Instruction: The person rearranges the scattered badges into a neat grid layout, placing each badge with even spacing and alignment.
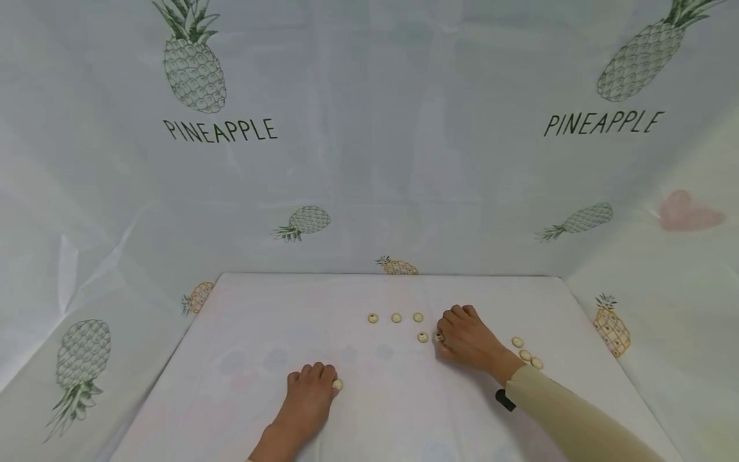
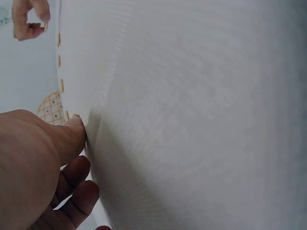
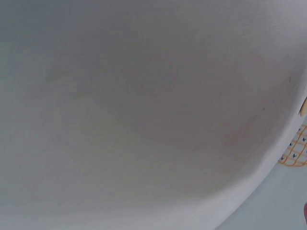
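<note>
Right-hand disc: a small cream-coloured round (image 1: 440, 337) at the right hand's fingertips, over the far half of the tabletop, just beside a single disc (image 1: 423, 337).
Left-hand disc: a like round (image 1: 337, 384) at the left hand's fingertips, nearer the wearer.
Far row: three discs (image 1: 396, 317) set apart from one another in a roughly straight line.
Right cluster: three more discs (image 1: 525, 355) close together, beyond the right forearm.
Tabletop: white-covered (image 1: 375, 417), with faint bluish round patches showing on it.
Room: pale hanging sheets around the tabletop; the back sheet (image 1: 381, 160) carries pineapple drawings and the word PINEAPPLE twice, the right one a pinkish heart print (image 1: 687, 212).
Right hand: fingers curled in, narrow, pinching its disc (image 1: 464, 337); a beige sleeve (image 1: 568, 410) covers the forearm, with a black object (image 1: 505, 400) below the cuff.
Left hand: low at the tabletop, thumb and fingertips pinching its disc (image 1: 308, 396); in its wrist view the other fingers bend loosely.
</note>
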A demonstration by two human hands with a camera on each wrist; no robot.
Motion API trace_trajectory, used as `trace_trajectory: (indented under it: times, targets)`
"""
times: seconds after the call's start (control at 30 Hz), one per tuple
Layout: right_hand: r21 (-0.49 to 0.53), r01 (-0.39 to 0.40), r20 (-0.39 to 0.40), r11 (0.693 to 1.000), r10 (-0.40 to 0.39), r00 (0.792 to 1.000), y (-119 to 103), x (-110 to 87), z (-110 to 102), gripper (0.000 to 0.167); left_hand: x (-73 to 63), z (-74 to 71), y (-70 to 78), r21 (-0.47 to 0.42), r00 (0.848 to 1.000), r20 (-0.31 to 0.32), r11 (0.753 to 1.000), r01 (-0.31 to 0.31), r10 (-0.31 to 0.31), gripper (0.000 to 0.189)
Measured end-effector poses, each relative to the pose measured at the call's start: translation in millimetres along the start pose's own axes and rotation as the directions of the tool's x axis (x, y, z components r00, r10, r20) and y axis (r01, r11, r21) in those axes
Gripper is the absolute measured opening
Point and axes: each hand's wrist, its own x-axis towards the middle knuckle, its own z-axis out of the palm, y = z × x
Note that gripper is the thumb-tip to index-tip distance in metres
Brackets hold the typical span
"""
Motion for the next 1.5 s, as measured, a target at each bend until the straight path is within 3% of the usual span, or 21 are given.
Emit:
trace_trajectory:
  times: [0.23, 0.53, 0.9, 1.27, 1.5]
  targets:
    - [0.013, 0.011, 0.040, 1.000, -0.012, 0.999, -11.5, 15.6, 5.8, 0.021, 1.5, 2.1, 0.6, 0.003, 1.000, -0.001, 1.000, 0.000, 0.000, 0.023]
    - [0.053, 0.029, 0.016, 0.998, -0.030, 0.999, -25.4, 32.6, 13.7, 0.016, 1.9, 1.5, -0.2, 0.004, 0.999, -0.020, 1.000, -0.024, 0.024, 0.022]
    - [0.061, 0.012, 0.124, 0.998, -0.019, 0.992, -44.8, 56.9, 15.6, 0.017, 1.7, 3.5, -2.0, 0.017, 0.998, -0.050, 0.999, -0.041, 0.041, 0.025]
    - [0.119, -0.023, 0.149, 0.993, 0.005, 0.989, -56.9, 65.0, 20.7, 0.012, 0.2, 3.8, -1.9, 0.028, 0.998, -0.056, 0.999, -0.033, 0.035, 0.026]
    - [0.110, -0.040, 0.150, 0.993, 0.023, 0.988, -60.4, 67.3, 22.1, 0.015, 0.8, 2.4, -1.4, 0.015, 1.000, -0.019, 1.000, -0.009, 0.009, 0.024]
